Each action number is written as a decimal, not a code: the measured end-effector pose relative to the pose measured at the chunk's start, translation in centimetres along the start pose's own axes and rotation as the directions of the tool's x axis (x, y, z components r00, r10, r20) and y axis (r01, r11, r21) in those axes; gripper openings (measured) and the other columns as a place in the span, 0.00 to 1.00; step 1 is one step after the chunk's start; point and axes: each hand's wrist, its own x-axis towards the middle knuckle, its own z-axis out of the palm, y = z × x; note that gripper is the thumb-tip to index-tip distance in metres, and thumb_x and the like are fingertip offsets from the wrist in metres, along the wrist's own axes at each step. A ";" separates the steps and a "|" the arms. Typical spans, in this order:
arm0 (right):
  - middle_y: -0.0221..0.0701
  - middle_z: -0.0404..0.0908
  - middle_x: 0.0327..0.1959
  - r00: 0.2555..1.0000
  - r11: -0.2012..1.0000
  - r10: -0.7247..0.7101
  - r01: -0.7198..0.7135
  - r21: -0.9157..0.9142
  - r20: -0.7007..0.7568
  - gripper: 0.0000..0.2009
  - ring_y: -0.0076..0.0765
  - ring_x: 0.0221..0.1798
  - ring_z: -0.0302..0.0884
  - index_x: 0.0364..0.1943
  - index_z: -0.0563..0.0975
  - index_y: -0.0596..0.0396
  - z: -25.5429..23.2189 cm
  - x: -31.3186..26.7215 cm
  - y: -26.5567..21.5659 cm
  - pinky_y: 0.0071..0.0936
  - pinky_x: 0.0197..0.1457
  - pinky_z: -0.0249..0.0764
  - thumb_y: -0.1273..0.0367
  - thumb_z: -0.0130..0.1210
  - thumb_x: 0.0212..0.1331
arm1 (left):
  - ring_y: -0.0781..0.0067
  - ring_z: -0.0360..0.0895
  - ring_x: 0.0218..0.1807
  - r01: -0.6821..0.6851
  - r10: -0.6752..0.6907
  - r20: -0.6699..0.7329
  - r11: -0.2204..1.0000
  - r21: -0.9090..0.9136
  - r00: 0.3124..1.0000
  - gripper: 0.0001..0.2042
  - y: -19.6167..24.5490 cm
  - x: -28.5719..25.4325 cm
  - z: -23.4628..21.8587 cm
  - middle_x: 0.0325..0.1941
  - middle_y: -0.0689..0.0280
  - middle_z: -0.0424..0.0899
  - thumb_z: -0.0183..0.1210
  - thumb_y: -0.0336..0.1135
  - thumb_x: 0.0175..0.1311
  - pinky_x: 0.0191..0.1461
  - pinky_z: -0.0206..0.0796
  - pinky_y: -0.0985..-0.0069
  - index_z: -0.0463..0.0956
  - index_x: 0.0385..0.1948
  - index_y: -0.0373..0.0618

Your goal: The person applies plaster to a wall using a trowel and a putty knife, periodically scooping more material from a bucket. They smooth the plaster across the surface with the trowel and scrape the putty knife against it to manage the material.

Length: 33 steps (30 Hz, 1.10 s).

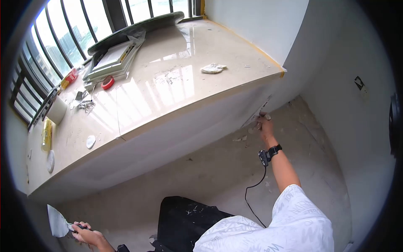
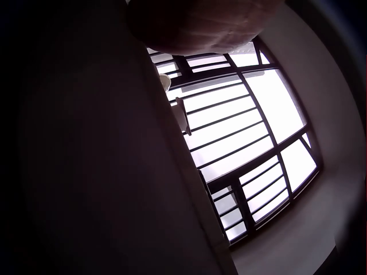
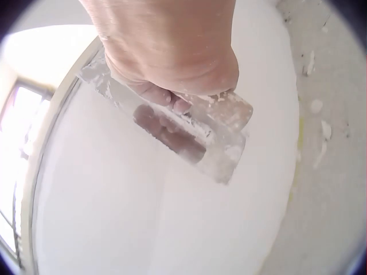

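My right hand grips the handle of a plastering trowel at the right end of the low wall under the window ledge. In the right wrist view the trowel's metal blade lies close along the white wall face, smeared with white plaster. The fingers of my right hand curl round its handle. At the lower left my left hand holds a putty knife by its dark handle, its wide blade pointing up. The left wrist view shows only part of the left hand; the knife is out of sight there.
On the glossy ledge lie a red tape roll, a clump of plaster, a white panel and a yellow packet. Barred windows stand behind. Plaster bits spot the floor. A cable hangs from the right wrist.
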 end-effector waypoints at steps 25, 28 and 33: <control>0.49 0.79 0.34 0.650 0.928 -0.094 0.332 -0.171 0.754 0.15 0.54 0.39 0.79 0.44 0.72 0.63 44.7 -36.9 10.5 0.40 0.43 0.73 0.73 0.58 0.53 | 0.83 0.65 0.24 0.113 -0.124 -0.021 0.951 -0.288 0.992 0.07 4.5 -1.7 4.4 0.33 0.71 0.70 0.49 0.37 0.73 0.20 0.55 0.84 0.63 0.38 0.46; 0.41 0.79 0.29 0.633 0.858 -0.251 0.496 -0.135 0.732 0.12 0.40 0.30 0.79 0.41 0.71 0.62 51.2 -43.4 12.0 0.35 0.36 0.73 0.75 0.57 0.53 | 0.83 0.65 0.23 0.116 -0.149 -0.118 0.961 -0.250 0.982 0.07 5.3 0.8 2.9 0.34 0.71 0.70 0.48 0.37 0.74 0.21 0.55 0.84 0.63 0.37 0.46; 0.48 0.78 0.33 0.614 0.913 -0.060 0.353 -0.205 0.787 0.14 0.52 0.37 0.79 0.42 0.70 0.63 62.1 -50.2 14.0 0.40 0.42 0.73 0.73 0.57 0.53 | 0.83 0.65 0.23 0.232 -0.328 -0.293 0.919 -0.318 0.898 0.07 4.8 3.5 3.0 0.34 0.71 0.69 0.47 0.38 0.74 0.22 0.54 0.83 0.62 0.38 0.47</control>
